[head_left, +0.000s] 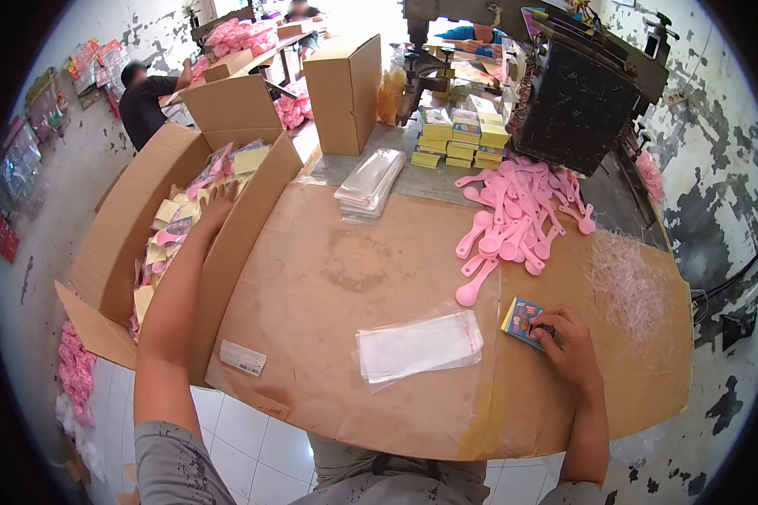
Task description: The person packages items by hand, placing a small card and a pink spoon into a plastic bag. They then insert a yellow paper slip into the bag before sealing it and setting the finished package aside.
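Observation:
My left hand reaches into a long open cardboard box, fingers spread over the packed packets there. These are clear bags holding yellowish cards and pink pieces. At the right of the table, my right hand has its thumb and fingers closed on a small stack of printed cards, blue on top with yellow edges. Left of that stack lie flat clear plastic bags. Beyond it is a heap of pink measuring spoons.
Another pile of clear bags lies farther back, near stacked card bundles. A tall carton and a black machine box stand behind. Shredded plastic strips lie at right. A person works at back left.

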The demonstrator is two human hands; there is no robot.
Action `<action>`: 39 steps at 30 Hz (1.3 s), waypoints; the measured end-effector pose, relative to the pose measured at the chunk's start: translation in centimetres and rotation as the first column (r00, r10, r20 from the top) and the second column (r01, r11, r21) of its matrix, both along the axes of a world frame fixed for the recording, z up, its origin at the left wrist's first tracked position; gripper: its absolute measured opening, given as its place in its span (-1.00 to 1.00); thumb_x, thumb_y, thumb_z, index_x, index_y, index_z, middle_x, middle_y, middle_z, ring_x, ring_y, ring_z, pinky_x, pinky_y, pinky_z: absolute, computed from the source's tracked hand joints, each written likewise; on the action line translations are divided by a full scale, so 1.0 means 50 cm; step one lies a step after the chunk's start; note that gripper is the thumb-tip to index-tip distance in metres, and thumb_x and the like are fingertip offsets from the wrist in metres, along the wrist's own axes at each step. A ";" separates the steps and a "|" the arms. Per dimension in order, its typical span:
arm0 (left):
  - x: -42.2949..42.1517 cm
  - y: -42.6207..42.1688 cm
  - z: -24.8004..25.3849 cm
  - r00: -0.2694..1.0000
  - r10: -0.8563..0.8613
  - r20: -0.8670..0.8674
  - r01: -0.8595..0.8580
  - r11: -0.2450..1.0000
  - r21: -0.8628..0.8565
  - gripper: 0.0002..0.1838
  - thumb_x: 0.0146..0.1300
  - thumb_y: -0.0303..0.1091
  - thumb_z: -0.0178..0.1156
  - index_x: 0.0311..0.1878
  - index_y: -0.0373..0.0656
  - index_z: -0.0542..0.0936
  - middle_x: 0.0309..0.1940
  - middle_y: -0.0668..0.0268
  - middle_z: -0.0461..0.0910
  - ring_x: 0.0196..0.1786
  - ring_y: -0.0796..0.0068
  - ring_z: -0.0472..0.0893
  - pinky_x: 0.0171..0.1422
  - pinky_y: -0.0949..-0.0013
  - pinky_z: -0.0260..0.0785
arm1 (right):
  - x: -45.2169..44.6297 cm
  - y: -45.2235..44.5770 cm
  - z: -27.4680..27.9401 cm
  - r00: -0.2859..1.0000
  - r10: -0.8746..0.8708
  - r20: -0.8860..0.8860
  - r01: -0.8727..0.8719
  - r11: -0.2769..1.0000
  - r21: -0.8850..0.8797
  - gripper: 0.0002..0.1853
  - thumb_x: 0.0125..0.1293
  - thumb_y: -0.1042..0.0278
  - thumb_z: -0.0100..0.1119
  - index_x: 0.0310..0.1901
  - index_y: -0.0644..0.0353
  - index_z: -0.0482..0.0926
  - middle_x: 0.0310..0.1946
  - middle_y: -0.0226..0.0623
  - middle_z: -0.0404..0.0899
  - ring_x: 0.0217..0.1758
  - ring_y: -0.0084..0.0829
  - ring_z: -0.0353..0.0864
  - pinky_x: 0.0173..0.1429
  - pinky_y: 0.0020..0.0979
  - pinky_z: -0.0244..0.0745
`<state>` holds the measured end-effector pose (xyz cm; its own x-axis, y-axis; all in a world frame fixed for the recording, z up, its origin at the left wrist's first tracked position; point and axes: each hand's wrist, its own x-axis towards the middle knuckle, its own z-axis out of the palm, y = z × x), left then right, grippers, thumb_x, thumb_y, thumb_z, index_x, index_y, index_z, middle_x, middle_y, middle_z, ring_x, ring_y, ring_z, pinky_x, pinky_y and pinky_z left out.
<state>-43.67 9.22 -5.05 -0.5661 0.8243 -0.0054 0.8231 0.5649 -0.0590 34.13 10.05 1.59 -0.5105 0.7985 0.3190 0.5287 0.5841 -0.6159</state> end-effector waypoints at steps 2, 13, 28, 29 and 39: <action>0.012 -0.004 0.021 0.999 -0.027 0.020 0.027 0.999 -0.029 -0.16 0.49 0.38 -0.13 0.73 0.28 0.06 0.74 0.01 -0.01 0.76 -0.12 -0.03 0.65 -0.54 -0.27 | 0.000 0.001 -0.001 1.000 -0.003 -0.001 0.003 1.000 -0.001 -0.84 0.26 0.57 0.40 -0.11 0.27 0.75 -0.10 -0.18 0.70 0.06 -0.16 0.63 0.16 -0.22 0.53; 0.029 -0.024 0.086 0.983 -0.093 0.155 0.030 0.931 0.364 -0.28 0.43 0.09 0.18 0.58 0.05 0.41 0.43 -0.01 0.54 0.49 0.01 0.51 0.67 -0.26 0.04 | 0.002 0.004 -0.005 0.999 -0.008 -0.042 0.008 1.000 -0.018 -0.81 0.22 0.59 0.45 -0.13 0.24 0.74 -0.12 -0.21 0.70 0.03 -0.23 0.69 0.15 -0.26 0.55; 0.802 -0.111 0.160 0.527 -0.816 0.236 0.704 0.575 0.416 -0.50 0.34 -0.01 0.40 0.22 -0.10 0.66 0.04 0.12 0.66 -0.02 0.13 0.71 0.10 0.13 0.57 | 0.022 0.026 -0.026 0.985 -0.173 0.026 0.167 0.974 0.151 -0.68 0.31 0.35 0.41 0.06 0.26 0.73 0.03 -0.15 0.63 0.21 -0.09 0.57 0.36 -0.17 0.43; 0.824 -0.113 0.143 0.536 -0.810 0.237 0.702 0.584 0.408 -0.48 0.34 0.01 0.40 0.22 -0.11 0.66 0.04 0.10 0.64 0.01 0.10 0.69 0.12 0.12 0.56 | 0.023 0.027 -0.024 0.985 -0.166 0.054 0.156 0.977 0.146 -0.68 0.31 0.34 0.41 0.06 0.26 0.73 0.02 -0.15 0.63 0.19 -0.10 0.57 0.35 -0.17 0.43; 0.864 -0.124 0.079 0.508 -0.845 0.168 0.628 0.497 0.599 -0.62 0.28 -0.08 0.47 -0.01 -0.15 0.72 -0.07 0.17 0.58 -0.03 0.15 0.63 0.05 0.15 0.51 | 0.026 0.026 -0.021 0.989 -0.127 0.075 0.122 0.990 0.069 -0.72 0.32 0.32 0.41 0.00 0.27 0.75 -0.07 -0.16 0.65 0.10 -0.12 0.59 0.26 -0.19 0.44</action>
<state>-0.47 3.03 -1.10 0.2338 0.8889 0.3940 0.8076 -0.4032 0.4304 35.41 11.36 0.52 -0.4336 0.8369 0.3341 0.6452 0.5471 -0.5333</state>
